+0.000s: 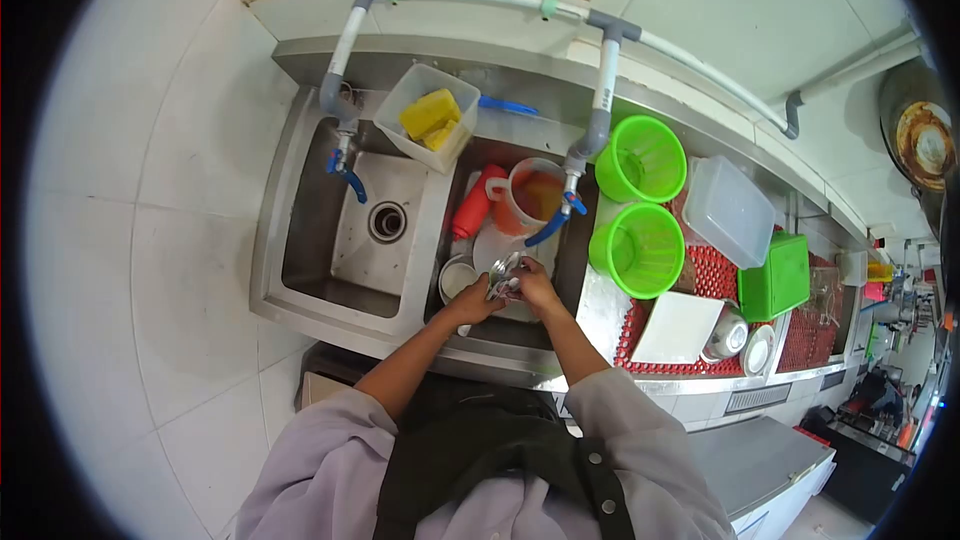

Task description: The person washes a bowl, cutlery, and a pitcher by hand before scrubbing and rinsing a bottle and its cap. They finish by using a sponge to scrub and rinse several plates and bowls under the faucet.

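Note:
Over the right sink basin (pixel 577 250), both hands meet around a small bunch of shiny metal cutlery (pixel 505 268); its pieces look like spoons, though the fingers cover part of them. My left hand (pixel 477 302) is closed around the lower end. My right hand (pixel 533 286) has its fingers closed on the same bunch from the other side. A round metal container (pixel 457 278) stands just left of the hands. Beyond them in the basin are a red bottle (pixel 477 205) and a clear jug (pixel 532 195) with orange-red liquid inside.
A blue-handled tap (pixel 548 228) hangs above the right basin. The left basin (pixel 375 225) has a drain. Behind stands a plastic tub (pixel 400 105) with yellow sponges (pixel 432 118). Two green baskets (pixel 640 252), a white board (pixel 677 328) and a green container (pixel 775 277) occupy the right counter.

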Demonstrator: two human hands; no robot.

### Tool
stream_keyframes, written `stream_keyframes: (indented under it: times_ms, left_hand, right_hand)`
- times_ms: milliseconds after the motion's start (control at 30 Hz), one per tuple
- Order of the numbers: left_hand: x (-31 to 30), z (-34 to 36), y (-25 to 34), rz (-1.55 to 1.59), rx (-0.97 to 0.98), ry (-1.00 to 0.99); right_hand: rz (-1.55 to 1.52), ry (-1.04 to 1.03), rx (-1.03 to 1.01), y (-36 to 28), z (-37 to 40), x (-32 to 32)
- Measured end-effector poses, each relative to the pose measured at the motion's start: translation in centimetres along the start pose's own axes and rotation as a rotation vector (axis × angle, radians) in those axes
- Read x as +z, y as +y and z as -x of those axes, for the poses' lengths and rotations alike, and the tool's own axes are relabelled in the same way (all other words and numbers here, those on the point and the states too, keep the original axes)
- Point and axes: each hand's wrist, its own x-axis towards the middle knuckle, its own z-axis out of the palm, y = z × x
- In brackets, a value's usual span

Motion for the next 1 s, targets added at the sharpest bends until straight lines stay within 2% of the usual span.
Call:
stream_keyframes:
  times_ms: [33,100,133,167,233,300,367,400,433,467,500,567,633,667,767,867,933,1000]
  left_hand:
    - [-0.7,-0.6,0.1,-0.002,0.005,0.011]
    - [-1.9,-2.0,0.6,0.684,-0.306,-0.324]
    - [-2.2,-2.6,0.7,0.771,-0.37,-0.342]
    - [-2.6,-3.2,0.7,0.772,-0.374,-0.342]
    - [-3.1,-4.7,0.2,0.739,-0.404,-0.347]
    - [-3.3,-6.0,0.4,0.695,-0.457,-0.358]
    - [-3.5,-7.6,0.5,0.773,-0.543,-0.371]
    - [-2.8,-8.6,-0.5,0.802,-0.599,-0.426]
    - [-2.6,-9.1,-0.5,0.799,-0.599,-0.438]
    - [-2.3,-9.4,-0.5,0.862,-0.618,-0.43]
    - [-2.1,-9.8,-0.4,0.926,-0.64,-0.422]
    - [-1.5,-10.7,-0.7,0.952,-0.623,-0.452]
    - [0.2,-11.4,-2.4,0.902,-0.532,-0.466]
    - [1.0,-11.4,-3.4,0.913,-0.557,-0.468]
    - [1.8,-11.2,-4.7,0.925,-0.673,-0.446]
    - [1.3,-10.2,-4.0,1.021,-0.816,-0.324]
    - [-0.6,-9.3,-1.9,1.268,-1.035,-0.288]
    - [-0.4,-8.5,-2.2,1.325,-1.034,-0.27]
  right_hand:
    - [0.007,-0.004,-0.009,-0.8,-0.2,0.7]
    - [-0.068,0.036,-0.079,-1.6,-0.4,2.0]
    - [-0.007,-0.012,-0.121,-1.0,-1.6,1.3]
    - [-0.008,-0.013,-0.117,-0.2,-2.3,0.1]
    - [-0.346,-0.027,-0.106,-1.0,-2.1,-0.5]
    - [-0.317,-0.005,-0.128,-1.3,-2.3,-1.6]
    - [-0.294,0.254,-0.066,0.2,-3.8,-3.4]
    - [-0.13,0.341,-0.022,-0.1,-3.7,-3.2]
    - [-0.137,0.351,-0.02,1.9,-5.7,-4.6]
    - [0.219,0.404,-0.257,5.5,-9.2,-6.8]
    - [0.581,0.443,-0.484,5.5,-9.7,-6.8]
    - [0.609,0.396,-0.391,5.6,-10.2,-7.6]
    - [0.685,0.454,-0.33,6.6,-10.6,-7.5]
    - [0.726,0.475,-0.298,7.3,-10.7,-7.3]
    - [0.862,0.516,-0.227,8.7,-11.5,-6.5]
    - [0.997,0.549,-0.193,9.6,-12.5,-5.2]
    - [1.085,0.579,-0.181,10.2,-12.8,-4.2]
    - [1.175,0.632,-0.175,10.2,-12.8,-3.8]
